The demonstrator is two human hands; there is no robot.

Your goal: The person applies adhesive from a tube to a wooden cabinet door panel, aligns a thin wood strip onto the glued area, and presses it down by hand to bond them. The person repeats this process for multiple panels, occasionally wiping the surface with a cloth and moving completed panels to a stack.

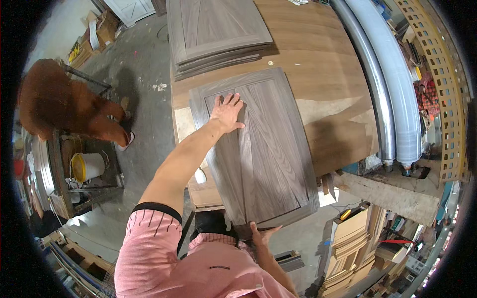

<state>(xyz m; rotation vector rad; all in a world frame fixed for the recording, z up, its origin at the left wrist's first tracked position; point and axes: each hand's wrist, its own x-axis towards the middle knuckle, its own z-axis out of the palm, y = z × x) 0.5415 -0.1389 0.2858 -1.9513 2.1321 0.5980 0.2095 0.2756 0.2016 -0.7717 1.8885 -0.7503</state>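
A grey-brown wood-grain cabinet door with a raised frame lies at a slant on the brown table, its near end reaching past the table's front edge. Flat on its upper left part rests my left hand, fingers spread, holding nothing. At the near edge my right hand grips the door, thumb against the edge and fingers stretched out to the right below it. Part of those fingers is hidden by the door. Farther off, a stack of similar doors sits at the table's far left.
The wood-grain table runs away from me. Long rolls of plastic film stand along its right side, near a yellow perforated strip. A person in brown bends over at left by a white bucket. Wooden boards stack at lower right.
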